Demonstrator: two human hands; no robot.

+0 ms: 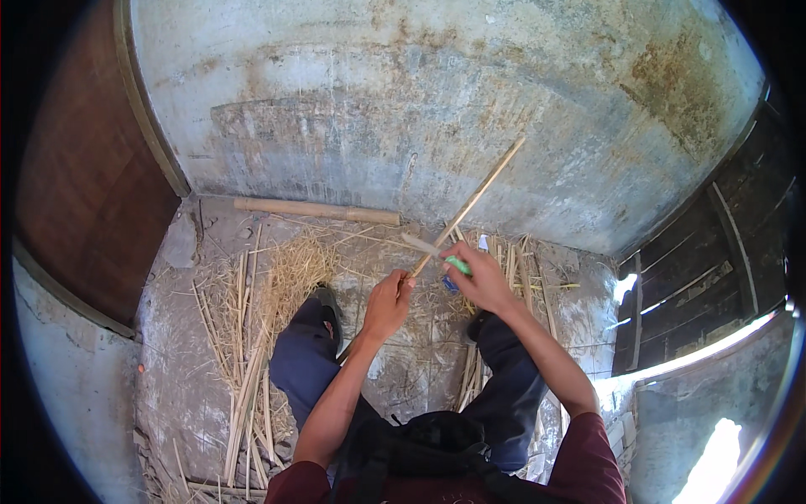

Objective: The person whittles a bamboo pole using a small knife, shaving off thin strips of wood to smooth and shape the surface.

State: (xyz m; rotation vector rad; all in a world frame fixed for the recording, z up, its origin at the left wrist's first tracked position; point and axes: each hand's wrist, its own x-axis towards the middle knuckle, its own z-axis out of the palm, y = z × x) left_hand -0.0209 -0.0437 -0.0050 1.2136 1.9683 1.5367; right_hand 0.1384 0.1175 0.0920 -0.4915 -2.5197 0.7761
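A long thin bamboo strip point(491, 178) slants up and away to the right in front of me. My left hand point(388, 304) is closed around its near end, between my knees. In my right hand point(480, 275) is a knife point(422, 245) with a green handle, its fingers wrapped round the grip. The blade points left and lies across the strip just beyond my left hand; whether it cuts into the strip I cannot tell. Part of the handle is hidden by my right fingers.
A pile of pale shavings point(298, 269) and several long strips point(243, 395) lie left of my legs. More strips point(525, 273) lie on the right. A thick bamboo pole point(317, 210) rests along the stained wall point(336, 126). Dark wooden slats point(705, 260) stand at the right.
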